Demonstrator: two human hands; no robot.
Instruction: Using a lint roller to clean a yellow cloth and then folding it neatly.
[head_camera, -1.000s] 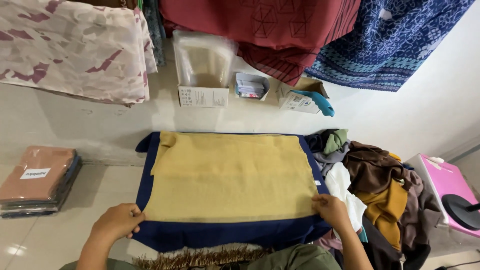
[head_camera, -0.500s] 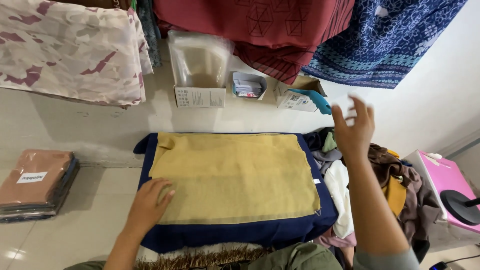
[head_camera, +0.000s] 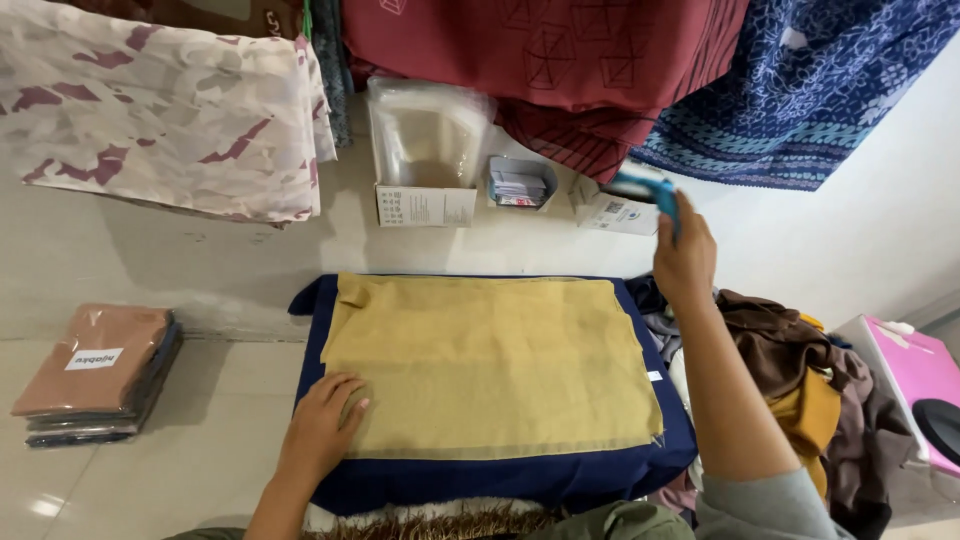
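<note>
A mustard-yellow cloth (head_camera: 490, 365) lies spread flat on a dark blue pad (head_camera: 520, 480) on the floor. My left hand (head_camera: 322, 420) rests flat on the cloth's near left corner, fingers apart. My right hand (head_camera: 684, 258) is raised beyond the pad's far right corner, closed around a blurred blue object (head_camera: 650, 192) near a small white box (head_camera: 612, 212) against the wall.
A carton with clear plastic bags (head_camera: 425, 165) and a small tub of cards (head_camera: 520, 183) stand at the wall. Patterned fabrics (head_camera: 170, 110) hang above. Packed cloths (head_camera: 100, 370) are stacked at left. A heap of brown and yellow clothes (head_camera: 800, 380) and a pink box (head_camera: 915, 375) lie at right.
My right hand left the cloth's right edge, rose toward the wall and closed on the blue object. My left hand slid from the pad's corner onto the yellow cloth.
</note>
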